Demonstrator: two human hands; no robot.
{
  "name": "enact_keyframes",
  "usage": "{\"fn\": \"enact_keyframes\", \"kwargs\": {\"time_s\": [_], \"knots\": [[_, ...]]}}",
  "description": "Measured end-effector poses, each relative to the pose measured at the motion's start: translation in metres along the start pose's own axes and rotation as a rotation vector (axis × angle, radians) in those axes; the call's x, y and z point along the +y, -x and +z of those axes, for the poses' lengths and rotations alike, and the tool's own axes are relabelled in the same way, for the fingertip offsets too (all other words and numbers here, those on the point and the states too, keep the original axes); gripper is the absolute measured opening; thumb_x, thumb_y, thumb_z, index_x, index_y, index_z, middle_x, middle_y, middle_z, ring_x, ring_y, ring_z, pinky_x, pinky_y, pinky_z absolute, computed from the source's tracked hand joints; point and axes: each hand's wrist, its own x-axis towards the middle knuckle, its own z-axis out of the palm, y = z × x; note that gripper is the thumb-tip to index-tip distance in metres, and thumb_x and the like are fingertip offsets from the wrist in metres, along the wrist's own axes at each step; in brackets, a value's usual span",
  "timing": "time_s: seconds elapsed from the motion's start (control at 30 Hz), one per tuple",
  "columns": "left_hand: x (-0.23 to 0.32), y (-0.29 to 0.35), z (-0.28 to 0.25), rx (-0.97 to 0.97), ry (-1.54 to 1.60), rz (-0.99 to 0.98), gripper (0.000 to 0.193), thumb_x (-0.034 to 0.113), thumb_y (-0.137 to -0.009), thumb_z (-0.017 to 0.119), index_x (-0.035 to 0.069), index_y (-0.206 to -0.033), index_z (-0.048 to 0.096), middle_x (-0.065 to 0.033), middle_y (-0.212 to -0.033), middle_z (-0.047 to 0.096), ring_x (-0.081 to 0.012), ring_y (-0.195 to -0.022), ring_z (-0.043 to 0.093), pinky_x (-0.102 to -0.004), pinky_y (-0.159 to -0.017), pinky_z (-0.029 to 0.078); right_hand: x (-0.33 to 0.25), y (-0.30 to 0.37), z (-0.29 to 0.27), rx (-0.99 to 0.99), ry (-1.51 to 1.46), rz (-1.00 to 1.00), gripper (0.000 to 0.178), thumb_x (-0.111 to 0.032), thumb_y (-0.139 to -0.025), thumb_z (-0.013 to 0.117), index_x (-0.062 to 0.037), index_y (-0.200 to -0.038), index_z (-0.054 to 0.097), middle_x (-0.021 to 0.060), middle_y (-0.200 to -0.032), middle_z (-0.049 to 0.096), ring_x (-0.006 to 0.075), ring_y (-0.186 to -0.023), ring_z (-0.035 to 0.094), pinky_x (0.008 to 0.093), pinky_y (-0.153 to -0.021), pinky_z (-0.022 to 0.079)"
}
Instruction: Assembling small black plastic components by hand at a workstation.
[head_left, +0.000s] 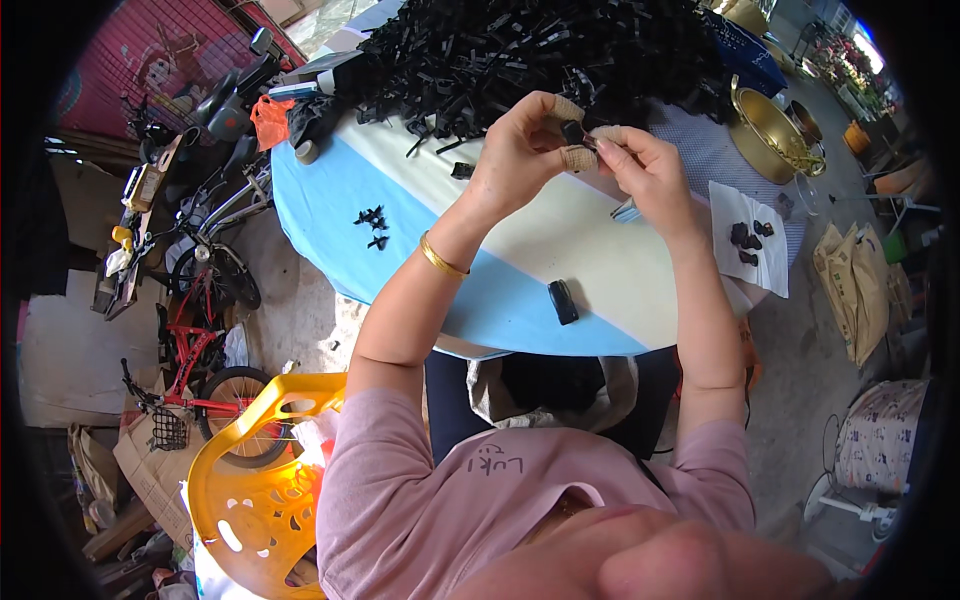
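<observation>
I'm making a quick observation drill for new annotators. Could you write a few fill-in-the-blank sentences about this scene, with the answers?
1. The left hand holds a small part whose colour is ____.
2. The gold-coloured bangle is worn on the person's ____ arm.
3. The plastic chair beside the person is ____ in colour.
4. From the person's viewpoint, the white paper sheet lies to the ____ of the right forearm.

Missing words: black; left; yellow; right.
</observation>
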Motion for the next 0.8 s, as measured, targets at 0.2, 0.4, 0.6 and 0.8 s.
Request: {"fn": "enact_keyframes", "kwargs": {"time_s": [0.2, 0.4, 0.6, 0.8], "knots": [[0.007, 0.003, 0.004, 0.051, -0.144, -0.001, 0.030, -0.001, -0.073, 0.068, -0.001, -0.100, 0.054, -0.0048, -0.085, 0.060, -0.0083, -0.077, 0.059, -0.0193, -0.067, 0.048, 0.005, 0.001, 0.002, 0.014, 0.050, -0.066, 0.016, -0.012, -0.087, 0.053, -0.0006, -0.093, 0.062, -0.0031, -0.067, 0.054, 0.0004, -0.057, 0.043, 0.0144, -0.048, 0.031], [0.009, 0.006, 0.007, 0.071, -0.156, 0.062, 0.023, -0.004, -0.072, 0.067, -0.001, -0.093, 0.058, -0.0038, -0.084, 0.062, -0.0072, -0.074, 0.058, -0.0194, -0.065, 0.049, -0.006, 0.002, 0.003, 0.001, 0.019, 0.088, 0.014, -0.012, -0.085, 0.055, -0.0009, -0.085, 0.063, -0.0020, -0.060, 0.055, 0.0024, -0.055, 0.044, 0.0172, -0.048, 0.033], [0.003, 0.005, 0.012, 0.176, -0.284, 0.252, 0.019, -0.001, -0.067, 0.070, -0.001, -0.084, 0.061, -0.0069, -0.077, 0.062, -0.0133, -0.067, 0.062, -0.0234, -0.061, 0.052, -0.005, 0.002, 0.003, 0.008, -0.062, 0.159, 0.014, -0.012, -0.084, 0.055, -0.0024, -0.079, 0.063, -0.0028, -0.059, 0.053, 0.0021, -0.053, 0.043, 0.0171, -0.047, 0.031], [0.015, 0.007, 0.022, 0.147, -0.373, 0.139, 0.049, 0.002, -0.068, 0.071, 0.003, -0.111, 0.049, -0.0054, -0.083, 0.060, -0.0118, -0.071, 0.059, -0.0236, -0.066, 0.050, 0.001, -0.003, -0.007, -0.007, -0.196, 0.116, 0.013, -0.013, -0.086, 0.054, -0.0017, -0.089, 0.061, -0.0013, -0.069, 0.056, 0.0005, -0.054, 0.043, 0.0143, -0.048, 0.034]]}}
